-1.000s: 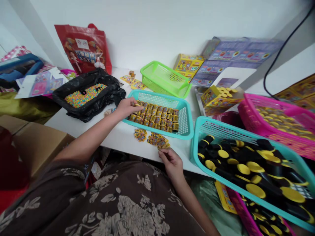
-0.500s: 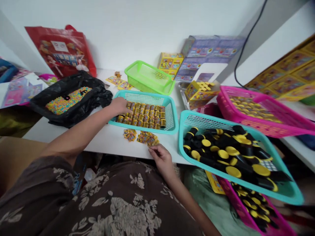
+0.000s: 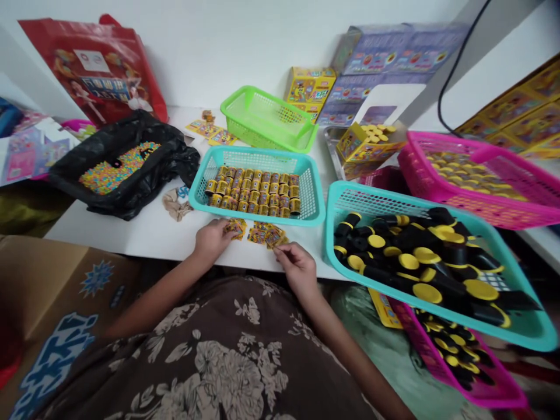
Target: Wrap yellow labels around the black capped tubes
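Note:
My left hand (image 3: pixel 213 240) is at the front of the white table, its fingertips pinched at a small pile of yellow printed labels (image 3: pixel 237 228). Beside it lies a second pile of the same labels (image 3: pixel 262 232). At that pile's right edge my right hand (image 3: pixel 300 267) has thumb and forefinger pressed together on the corner of a label (image 3: pixel 280 241). Just behind the piles stands a turquoise basket (image 3: pixel 312 195), where rows of small cylinders (image 3: pixel 258 192) wrapped in yellow printed labels lie on their sides.
A turquoise basket (image 3: pixel 339 195) of black tubes with yellow caps is on the right, a pink basket (image 3: pixel 413 157) behind it. A black bag (image 3: pixel 98 207) of colourful pellets sits left. At the back are a green basket (image 3: pixel 245 125) and boxes (image 3: pixel 310 84).
My left hand has come back from the cylinders in the turquoise basket to the left label pile. The right hand stays pinched by the right pile. The view has shifted slightly.

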Demonstrator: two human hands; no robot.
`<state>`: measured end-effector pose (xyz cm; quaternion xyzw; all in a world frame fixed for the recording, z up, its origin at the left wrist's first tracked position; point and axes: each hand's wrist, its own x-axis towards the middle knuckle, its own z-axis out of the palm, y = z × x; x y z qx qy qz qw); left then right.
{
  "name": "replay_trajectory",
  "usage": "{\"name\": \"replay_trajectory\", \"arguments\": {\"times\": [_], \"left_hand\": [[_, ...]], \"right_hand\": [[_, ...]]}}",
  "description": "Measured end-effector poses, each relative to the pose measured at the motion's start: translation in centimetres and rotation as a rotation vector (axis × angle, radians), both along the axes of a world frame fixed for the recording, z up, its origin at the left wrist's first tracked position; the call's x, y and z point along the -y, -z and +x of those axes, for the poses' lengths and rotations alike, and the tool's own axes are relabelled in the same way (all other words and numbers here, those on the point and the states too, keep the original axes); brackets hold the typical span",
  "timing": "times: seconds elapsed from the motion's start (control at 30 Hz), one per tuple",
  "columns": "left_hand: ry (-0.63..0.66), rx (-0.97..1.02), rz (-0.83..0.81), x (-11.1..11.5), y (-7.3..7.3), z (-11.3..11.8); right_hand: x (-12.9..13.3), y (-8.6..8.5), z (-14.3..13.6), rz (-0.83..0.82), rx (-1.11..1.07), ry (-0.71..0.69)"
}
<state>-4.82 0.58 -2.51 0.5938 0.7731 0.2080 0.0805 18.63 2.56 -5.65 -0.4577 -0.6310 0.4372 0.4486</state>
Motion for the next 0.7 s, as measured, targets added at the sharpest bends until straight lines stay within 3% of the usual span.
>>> {"name": "replay_trajectory", "arguments": {"times": [0.2, 0.43, 0.57, 0.7], "left_hand": [[0.023, 0.243, 0.114, -1.2, 1.5, -1.1], [-0.003, 0.458, 0.341, 0.0, 0.3, 0.0], [0.004, 0.667, 0.353, 0.3, -0.6, 1.4], [0.096, 0.777, 0.344, 0.8, -0.9, 2.3]], "right_hand": [[-0.2, -0.3, -0.7, 0.012, 0.030, -0.010], [-0.8, -2.2, -2.9, 0.128, 0.088, -0.064], [-1.8, -2.6, -5.1, -0.035, -0.078, -0.130], [-2.1, -2.9, -6.3, -0.210, -0.243, -0.210]]}}
